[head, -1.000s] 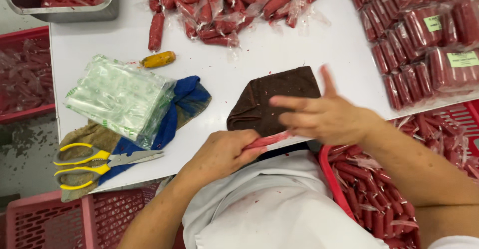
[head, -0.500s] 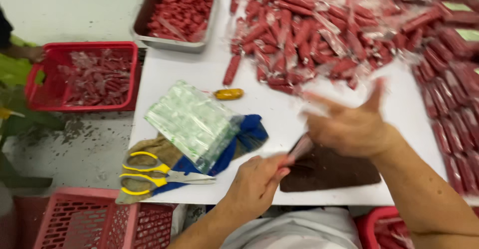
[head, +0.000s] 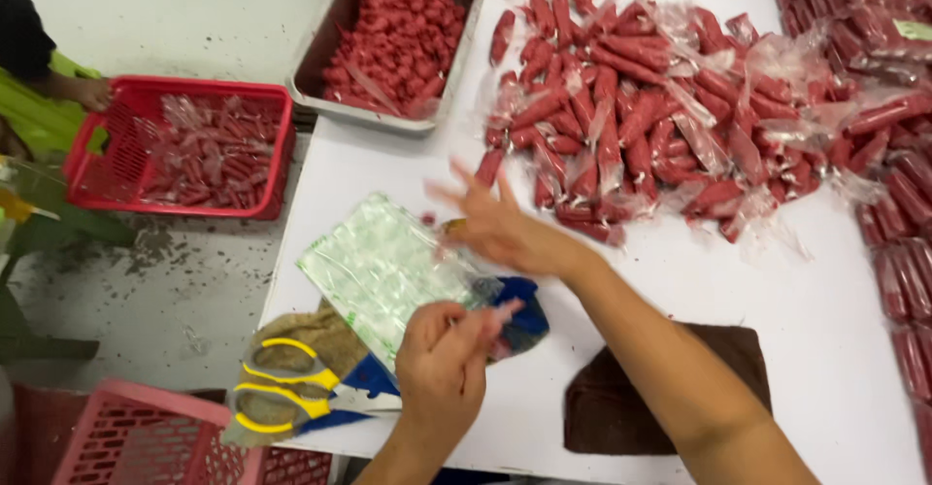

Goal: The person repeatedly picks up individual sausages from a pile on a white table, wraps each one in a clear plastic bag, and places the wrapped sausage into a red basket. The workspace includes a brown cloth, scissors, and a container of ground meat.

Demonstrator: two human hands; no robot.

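My left hand (head: 442, 367) is closed around a thin red sausage (head: 493, 318), which pokes out past the fingertips. It hovers over the near table edge, beside a stack of clear plastic bags (head: 379, 269). My right hand (head: 497, 229) is stretched out with its fingers spread, blurred, over the far right corner of that bag stack, and holds nothing. Under my right forearm a dark brown cloth (head: 621, 409) lies flat on the white table (head: 835, 349).
Yellow-handled scissors (head: 282, 388) lie on a blue and tan cloth (head: 529, 328) at the near left. A pile of wrapped red sausages (head: 641, 116), a metal tray of red pieces (head: 398, 43), a red basket (head: 184, 150), a pink basket (head: 126, 441). Another person's arm (head: 58, 82) is at far left.
My right hand has swung left, from above the brown cloth to over the bag stack. My left hand still holds the sausage. The view has tilted further up the table.
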